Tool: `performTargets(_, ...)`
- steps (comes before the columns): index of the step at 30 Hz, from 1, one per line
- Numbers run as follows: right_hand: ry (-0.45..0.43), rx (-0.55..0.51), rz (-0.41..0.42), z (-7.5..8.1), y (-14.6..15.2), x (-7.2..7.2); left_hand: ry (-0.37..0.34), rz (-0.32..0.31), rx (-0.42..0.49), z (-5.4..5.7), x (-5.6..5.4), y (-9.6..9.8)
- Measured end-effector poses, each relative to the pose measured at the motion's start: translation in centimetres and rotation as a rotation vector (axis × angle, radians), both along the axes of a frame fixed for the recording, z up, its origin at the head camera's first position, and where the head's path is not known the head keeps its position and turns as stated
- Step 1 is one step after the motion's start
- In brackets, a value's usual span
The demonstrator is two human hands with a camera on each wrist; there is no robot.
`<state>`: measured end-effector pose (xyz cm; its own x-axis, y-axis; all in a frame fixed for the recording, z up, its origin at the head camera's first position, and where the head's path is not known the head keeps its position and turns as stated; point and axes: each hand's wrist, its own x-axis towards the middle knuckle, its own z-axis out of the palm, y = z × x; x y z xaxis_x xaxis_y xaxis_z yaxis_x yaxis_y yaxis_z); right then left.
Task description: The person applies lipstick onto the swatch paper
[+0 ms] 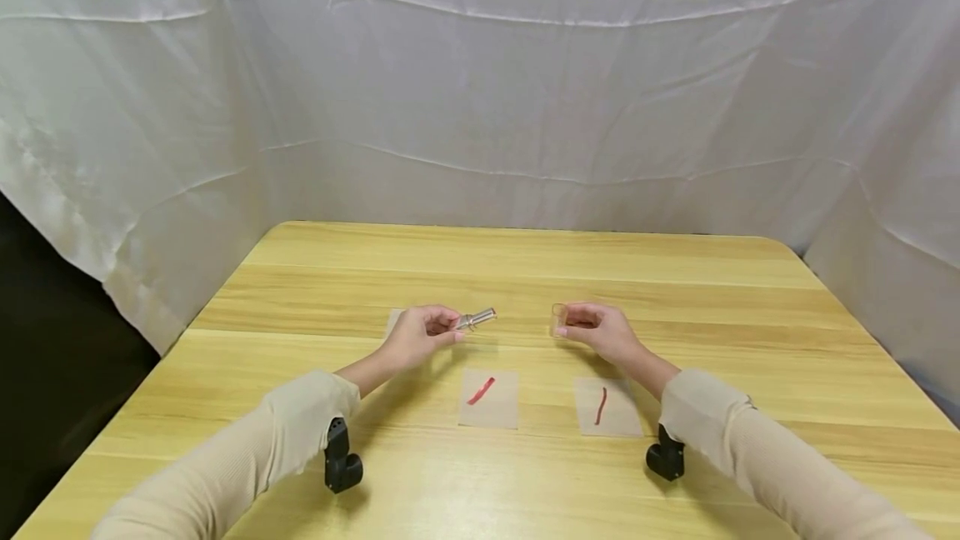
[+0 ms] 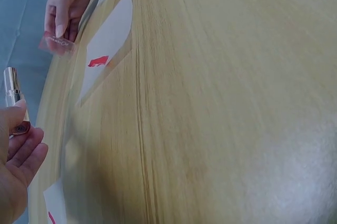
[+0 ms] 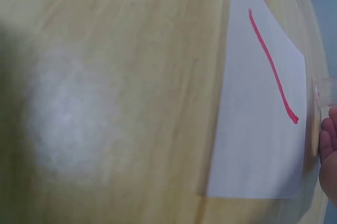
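My left hand pinches a lipstick near its base, above the left middle of the table. The lipstick has a shiny silver metal tube and points to the right, toward the other hand. In the left wrist view the lipstick stands nearly upright between thumb and fingers. Across a gap, my right hand holds a clear lipstick cap by its right side. Small lettering shows on the cap in the left wrist view. Only part of the right hand enters the right wrist view, at its edge.
Two pale paper squares lie in front of the hands: the left paper bears a thick red stroke, the right paper a thinner one. Another pale sheet is partly hidden behind the left hand. White curtains surround the wooden table.
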<state>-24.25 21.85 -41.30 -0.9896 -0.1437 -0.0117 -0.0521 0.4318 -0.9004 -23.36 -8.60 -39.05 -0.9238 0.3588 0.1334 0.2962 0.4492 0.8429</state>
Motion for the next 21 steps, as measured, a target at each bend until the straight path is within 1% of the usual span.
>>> performTargets(10,-0.005,0.000,-0.010,-0.16,-0.22,-0.41,0.014,-0.035,0.017,0.03,-0.03,0.14)
performTargets(13,0.000,-0.009,-0.004,-0.24,-0.32,-0.47,0.011,-0.033,0.019,-0.07,-0.02,0.14)
performTargets(21,0.008,0.018,-0.017,-0.09,-0.57,-0.38,-0.017,-0.014,0.028,-0.07,0.06,0.36)
